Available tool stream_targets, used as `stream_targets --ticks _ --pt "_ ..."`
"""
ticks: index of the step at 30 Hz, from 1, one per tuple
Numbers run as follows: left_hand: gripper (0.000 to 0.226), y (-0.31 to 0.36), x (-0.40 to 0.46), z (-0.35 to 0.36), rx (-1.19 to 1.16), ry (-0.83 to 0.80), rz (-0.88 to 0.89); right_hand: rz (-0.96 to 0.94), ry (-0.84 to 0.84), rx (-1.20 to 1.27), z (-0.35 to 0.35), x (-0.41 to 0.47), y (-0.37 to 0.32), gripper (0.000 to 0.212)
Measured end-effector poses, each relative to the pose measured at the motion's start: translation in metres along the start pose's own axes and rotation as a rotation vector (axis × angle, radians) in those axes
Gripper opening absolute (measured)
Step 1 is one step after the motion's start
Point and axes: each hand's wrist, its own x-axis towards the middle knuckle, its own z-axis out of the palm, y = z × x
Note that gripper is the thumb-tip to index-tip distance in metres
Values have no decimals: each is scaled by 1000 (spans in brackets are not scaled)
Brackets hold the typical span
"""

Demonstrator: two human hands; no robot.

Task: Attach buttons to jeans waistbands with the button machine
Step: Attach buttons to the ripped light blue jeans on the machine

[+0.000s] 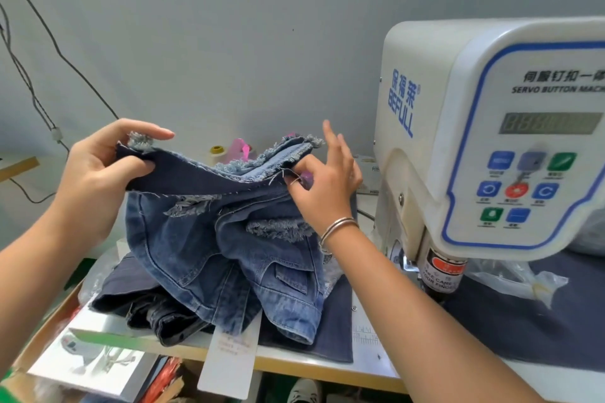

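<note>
Currently your left hand (95, 180) holds the jeans (226, 258) by the left end of the waistband (203, 173): the grip is closed on the denim, thumb under the edge and index finger laid over the frayed corner. Your right hand (322, 183) pinches the right end of the waistband between thumb and curled fingers, while its index finger points upward, clear of the cloth. A bracelet (337, 227) sits on the right wrist.

The jeans hang raised above the counter (294, 366), with the waistband stretched between both hands and sagging slightly in the middle. The lower part of the garment drapes down onto a pile of dark denim (147, 307) lying on the counter. A white tag (229, 360) hangs from the garment over the counter's front edge.

The button machine (491, 141) stands to your right, well apart from the waistband. Its control panel (523, 180) faces you, with coloured keys below a display. The press head (442, 275), with its red warning label, sits under the housing above a dark cloth (523, 327). Clear plastic wrap (510, 275) lies just beside the head.

Thread cones (218, 151) stand behind the jeans near the wall. Cables (32, 75) run down the wall at the left.
</note>
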Motion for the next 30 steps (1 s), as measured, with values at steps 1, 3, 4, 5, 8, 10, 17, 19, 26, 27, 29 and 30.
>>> stream_targets --ticks 1,3,4,5,8,10,17,19,26,27,29,30 --pt "48 0 0 0 3 7 7 -24 -55 -23 0 5 -1 20" --pt "42 -1 0 -1 -11 17 15 -31 -152 -55 1 13 -3 22" --pt "39 -1 0 -2 -1 25 14 -16 -173 -74 0 15 -3 19" --pt "37 -3 -1 -1 28 39 6 8 -181 -95 -2 16 -2 12" --pt "33 -12 -1 2 215 133 -62 95 -267 -68 -9 14 -1 5" --pt "31 -16 2 8 522 161 -82 168 -388 148 -17 9 -5 14" --pt "43 6 -11 67 1020 -251 444 231 -557 723 -45 -11 -15 34" --pt "41 11 -16 81 984 -418 483 180 -528 703 -49 -10 -16 34" --pt "43 13 -19 65 978 -379 563 55 -411 404 -54 -17 -9 27" --pt "42 13 -17 60 987 -371 583 42 -441 294 -51 -21 -8 21" --pt "42 14 -15 53 1000 -365 621 21 -478 99 -44 -31 -7 8" --pt "41 14 -15 52 995 -370 630 21 -481 59 -42 -35 -6 5"
